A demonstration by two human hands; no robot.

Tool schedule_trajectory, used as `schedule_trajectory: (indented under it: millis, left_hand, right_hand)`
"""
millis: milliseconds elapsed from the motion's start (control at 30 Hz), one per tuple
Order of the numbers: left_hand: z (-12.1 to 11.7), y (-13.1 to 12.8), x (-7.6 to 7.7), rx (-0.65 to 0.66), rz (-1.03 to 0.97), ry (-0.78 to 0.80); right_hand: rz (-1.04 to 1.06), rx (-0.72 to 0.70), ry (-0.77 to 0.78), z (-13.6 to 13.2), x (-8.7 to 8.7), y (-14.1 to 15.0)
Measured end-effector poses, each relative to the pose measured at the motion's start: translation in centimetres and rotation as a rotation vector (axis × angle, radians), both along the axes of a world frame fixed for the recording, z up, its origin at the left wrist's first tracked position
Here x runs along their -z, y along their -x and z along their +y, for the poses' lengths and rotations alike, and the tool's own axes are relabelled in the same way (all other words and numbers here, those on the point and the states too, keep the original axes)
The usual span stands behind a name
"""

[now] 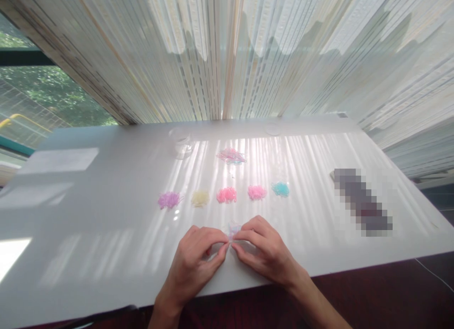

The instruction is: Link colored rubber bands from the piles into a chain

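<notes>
My left hand [198,255] and my right hand [264,246] meet near the table's front edge, each with thumb and forefinger pinched. What lies between the fingertips is too small to make out. Just behind them is a small heap of pale purple and blue loops [233,228], partly covered by my right fingers. Farther back runs a row of small heaps that look like thin elastic bands: purple [169,200], yellow [200,198], coral pink [226,194], pink [257,192] and teal [281,189]. A mixed-colour heap [231,155] lies behind the row.
Clear round container [183,149] stands at the back left of the white table [117,187]; a transparent disc, perhaps its lid [272,128], lies at the back. A pixelated long object [363,199] rests on the right. Striped curtains [227,54] hang behind the table.
</notes>
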State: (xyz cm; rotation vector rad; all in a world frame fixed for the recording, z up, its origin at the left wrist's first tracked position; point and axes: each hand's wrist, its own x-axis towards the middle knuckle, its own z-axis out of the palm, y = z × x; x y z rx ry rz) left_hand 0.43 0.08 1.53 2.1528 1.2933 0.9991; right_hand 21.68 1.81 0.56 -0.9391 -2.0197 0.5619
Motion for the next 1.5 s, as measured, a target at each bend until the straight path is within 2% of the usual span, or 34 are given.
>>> schedule_trajectory:
  millis: [433, 700, 1033, 1167, 1267, 1400, 1500]
  left_hand:
    - [-0.2, -0.9, -1.0, -0.045, -0.119, 0.026]
    - [0.4, -0.9, -1.0, -0.054, -0.074, 0.015]
    - [0.0, -0.8, 0.0, -0.036, -0.085, 0.066]
    - [0.1, -0.3, -0.3, -0.043, -0.068, 0.042]
    - [0.7, 0.6, -0.8, -0.115, -0.019, -0.030]
    - [1.6, 2.3, -1.4, -0.316, 0.071, -0.163]
    - [2.2, 3.2, -1.4, -0.446, 0.125, -0.174]
  right_hand:
    - [0.080, -0.001, 0.045, -0.1, 0.0, -0.1]
    - [0.143, 0.033, 0.136, 0.0, -0.3, -0.4]
    - [0.143, 0.058, 0.096, -0.1, -0.2, -0.4]
    - [0.136, 0.056, 0.112, 0.0, -0.4, -0.4]
    - [0.124, 0.053, 0.119, 0.1, -0.4, -0.4]
    - [0.091, 0.043, 0.136, 0.1, -0.2, -0.4]
    - [0.079, 0.042, 0.142, 0.0, 0.0, -0.4]
